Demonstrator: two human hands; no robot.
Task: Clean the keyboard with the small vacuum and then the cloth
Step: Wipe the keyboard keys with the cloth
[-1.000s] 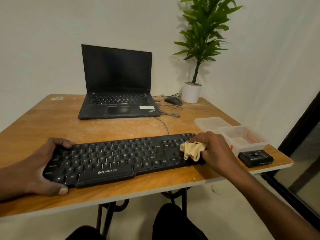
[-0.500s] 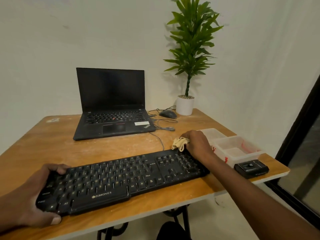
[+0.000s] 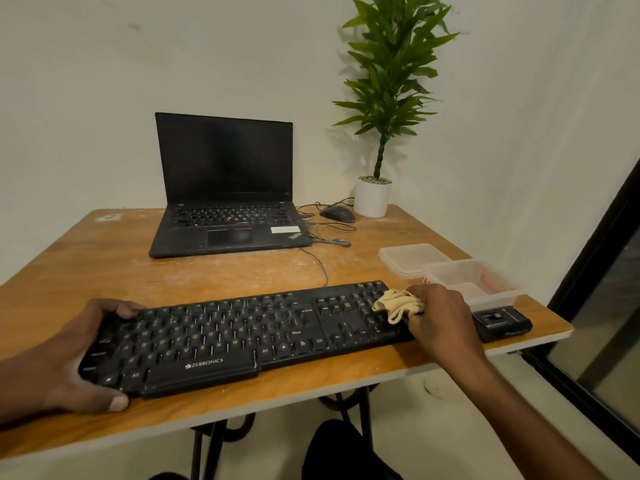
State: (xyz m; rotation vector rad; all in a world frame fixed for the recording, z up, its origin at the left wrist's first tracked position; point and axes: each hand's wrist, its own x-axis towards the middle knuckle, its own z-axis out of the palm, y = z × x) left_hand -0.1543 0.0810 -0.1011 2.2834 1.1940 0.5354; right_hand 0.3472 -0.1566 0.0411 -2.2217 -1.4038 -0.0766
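Head view, everything placed relative to the keyboard (image 3: 242, 337). Behind it: open laptop (image 3: 227, 202), screen dark; further back right, a mouse (image 3: 337, 213) with loose cable, then a potted plant (image 3: 375, 194) at the table's far corner. Just off the keyboard's right end — two clear plastic containers (image 3: 450, 273), one behind the other, and a small black device (image 3: 502, 322) near the table (image 3: 104, 258) edge. These crowd the right end, nothing lies on the keys except the cloth.

Keyboard sits flat near the front edge, long axis left-right, right end angled slightly away from the person, space bar side toward them.

Left hand (image 3: 69, 358) wraps the keyboard's left end, thumb at the front edge, fingers curled over the back — clamped on it. Right hand (image 3: 440, 320) pinches a bunched cream cloth (image 3: 396, 303) against the numpad keys at the right end.
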